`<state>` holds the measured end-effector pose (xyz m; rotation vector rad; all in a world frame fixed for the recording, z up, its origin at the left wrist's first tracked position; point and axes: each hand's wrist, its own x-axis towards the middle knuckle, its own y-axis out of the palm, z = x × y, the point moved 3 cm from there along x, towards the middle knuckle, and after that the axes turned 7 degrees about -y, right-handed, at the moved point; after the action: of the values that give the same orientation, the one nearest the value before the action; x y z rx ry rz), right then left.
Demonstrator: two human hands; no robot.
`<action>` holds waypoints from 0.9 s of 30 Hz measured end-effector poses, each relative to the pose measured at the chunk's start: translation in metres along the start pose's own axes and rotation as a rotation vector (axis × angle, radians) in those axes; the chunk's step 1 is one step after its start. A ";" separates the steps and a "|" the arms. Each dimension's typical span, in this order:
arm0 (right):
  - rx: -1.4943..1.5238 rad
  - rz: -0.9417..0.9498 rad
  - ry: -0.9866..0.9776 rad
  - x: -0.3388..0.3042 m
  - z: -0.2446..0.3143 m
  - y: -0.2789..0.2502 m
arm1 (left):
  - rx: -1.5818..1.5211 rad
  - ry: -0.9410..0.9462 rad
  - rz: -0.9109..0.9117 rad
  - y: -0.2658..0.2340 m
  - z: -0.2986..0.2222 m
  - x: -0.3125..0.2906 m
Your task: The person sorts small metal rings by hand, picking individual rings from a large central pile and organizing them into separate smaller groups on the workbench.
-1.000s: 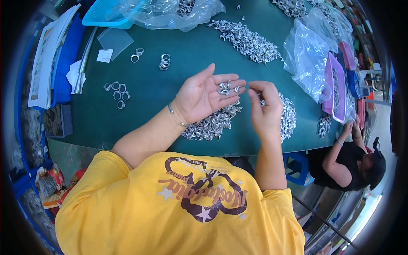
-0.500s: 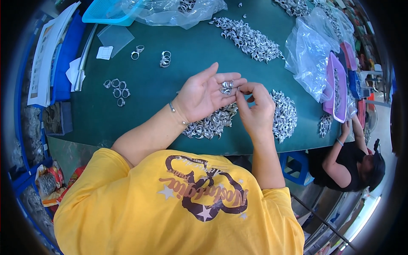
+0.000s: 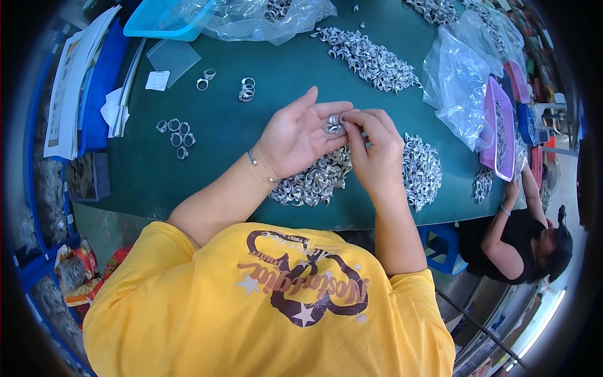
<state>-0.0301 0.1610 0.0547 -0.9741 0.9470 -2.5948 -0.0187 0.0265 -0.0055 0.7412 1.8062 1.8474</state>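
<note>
My left hand (image 3: pixel 301 135) lies palm up over the table, fingers stretched out, holding several small silver rings (image 3: pixel 333 124) on the fingers. With thumb and fingertips pinched together, my right hand (image 3: pixel 374 141) touches these rings from the right; a small silver piece seems to be in the pinch, mostly hidden. Below the left hand and partly covered by it is a heap of silver ring pieces (image 3: pixel 308 186). Another heap of ring pieces (image 3: pixel 421 173) lies just right of my right wrist.
Small groups of rings (image 3: pixel 178 135) and a stacked pair of rings (image 3: pixel 247 90) lie at left on the green table (image 3: pixel 217 169). Farther back are a long heap (image 3: pixel 370 58), plastic bags (image 3: pixel 455 88) and a blue basket (image 3: pixel 160 22). Purple trays (image 3: pixel 498 129) and a person (image 3: pixel 518 245) are at right.
My right hand has moved slightly left and up, and its fingertips now meet the rings on my left hand. The whole view has shifted slightly.
</note>
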 end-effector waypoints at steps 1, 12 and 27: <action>-0.004 0.001 -0.001 -0.001 -0.002 -0.003 | 0.016 0.016 -0.075 0.001 0.000 0.000; 0.030 -0.075 0.129 -0.004 0.000 -0.010 | 0.046 0.009 -0.158 0.007 0.002 0.000; 0.102 -0.096 0.200 -0.009 -0.008 -0.004 | 0.094 -0.004 -0.184 0.011 0.008 0.000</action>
<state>-0.0284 0.1716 0.0477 -0.7630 0.8210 -2.8324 -0.0124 0.0323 0.0051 0.5885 1.9014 1.6516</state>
